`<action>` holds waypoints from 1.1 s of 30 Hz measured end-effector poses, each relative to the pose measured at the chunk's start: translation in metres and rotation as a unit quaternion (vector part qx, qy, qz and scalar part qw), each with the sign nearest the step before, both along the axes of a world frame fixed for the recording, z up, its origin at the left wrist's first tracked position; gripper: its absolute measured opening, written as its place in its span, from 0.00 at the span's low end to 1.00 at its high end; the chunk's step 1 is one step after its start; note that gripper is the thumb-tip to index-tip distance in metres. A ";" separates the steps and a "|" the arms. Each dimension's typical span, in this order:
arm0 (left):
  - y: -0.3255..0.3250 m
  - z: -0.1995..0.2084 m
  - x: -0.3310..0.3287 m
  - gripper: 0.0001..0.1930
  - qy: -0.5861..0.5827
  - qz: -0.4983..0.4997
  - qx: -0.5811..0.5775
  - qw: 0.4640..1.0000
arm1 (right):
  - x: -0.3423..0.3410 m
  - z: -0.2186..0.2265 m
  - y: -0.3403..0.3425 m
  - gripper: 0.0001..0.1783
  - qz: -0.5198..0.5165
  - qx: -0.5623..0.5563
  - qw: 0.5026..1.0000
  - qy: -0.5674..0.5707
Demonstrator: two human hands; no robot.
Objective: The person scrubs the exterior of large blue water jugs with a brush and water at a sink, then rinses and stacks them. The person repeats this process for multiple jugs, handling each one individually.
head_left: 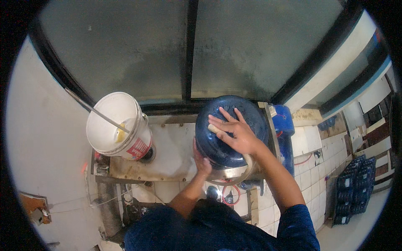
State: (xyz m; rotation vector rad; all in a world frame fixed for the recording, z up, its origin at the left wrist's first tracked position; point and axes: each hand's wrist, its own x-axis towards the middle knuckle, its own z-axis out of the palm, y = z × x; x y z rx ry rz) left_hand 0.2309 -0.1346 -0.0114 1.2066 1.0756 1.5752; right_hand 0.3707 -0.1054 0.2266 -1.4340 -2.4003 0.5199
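A glossy dark blue round container [234, 154] with a ridged top stands at the right part of the metal bench, in front of me. My left hand [202, 162] lies along its left side, fingers pointing up, palm against the wall. On top of it, my right hand [239, 134] rests with its fingers spread, holding a small beige sponge-like pad [215, 129] against the surface. Most of that pad is hidden beneath the fingers. A pale curved band [248, 170] shows below the container's near right edge; I cannot tell what it is.
At the bench's left stands a white bucket [143, 134] with a long rod [100, 115] leaning in it and something yellow inside. Dark-framed glass [138, 50] rises behind the bench [173, 146]. Blue containers [284, 121] stand at right; dark stacked crates [354, 188] sit farther off.
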 end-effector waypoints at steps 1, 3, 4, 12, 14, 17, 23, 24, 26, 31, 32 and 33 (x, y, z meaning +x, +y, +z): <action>0.019 -0.020 -0.011 0.34 -0.014 -0.062 -0.075 0.995 | -0.001 0.001 0.000 0.27 0.004 -0.002 1.000 -0.001; 0.067 -0.076 -0.028 0.32 -0.094 -0.159 -0.166 0.969 | -0.009 0.002 0.006 0.27 0.022 0.021 0.999 -0.012; 0.076 -0.056 -0.030 0.31 -0.233 -0.219 -0.202 0.925 | -0.010 -0.002 0.004 0.27 0.022 0.030 0.999 -0.013; 0.004 0.144 -0.011 0.31 -0.383 -0.040 -0.121 0.915 | -0.010 0.001 0.002 0.27 0.002 0.005 1.000 -0.006; -0.006 0.154 -0.011 0.30 -0.314 -0.017 -0.103 0.944 | -0.009 0.001 0.002 0.27 0.009 0.012 1.000 -0.010; 0.026 0.159 -0.030 0.29 -0.235 -0.102 -0.082 0.963 | -0.004 -0.002 -0.002 0.27 0.009 0.010 1.000 -0.015; 0.156 0.134 -0.045 0.30 -0.150 -0.442 0.005 0.885 | -0.005 0.005 0.001 0.26 0.029 -0.016 0.999 -0.024; 0.160 0.124 -0.043 0.31 -0.223 -0.465 -0.035 0.856 | -0.009 0.004 0.003 0.27 0.020 -0.020 0.999 -0.021; 0.161 0.117 -0.035 0.34 -0.264 -0.463 -0.052 0.844 | -0.012 0.002 0.004 0.30 -0.015 -0.026 0.999 -0.017; 0.078 0.119 -0.031 0.39 -0.195 -0.249 0.009 0.949 | -0.023 -0.010 0.005 0.36 -0.154 0.068 0.982 -0.087; 0.065 0.117 -0.031 0.39 -0.192 -0.189 0.020 0.963 | -0.027 -0.006 0.008 0.37 -0.174 0.065 0.977 -0.106; 0.056 0.112 -0.032 0.39 -0.203 -0.174 0.037 0.963 | -0.028 -0.006 0.008 0.36 -0.145 0.077 0.981 -0.104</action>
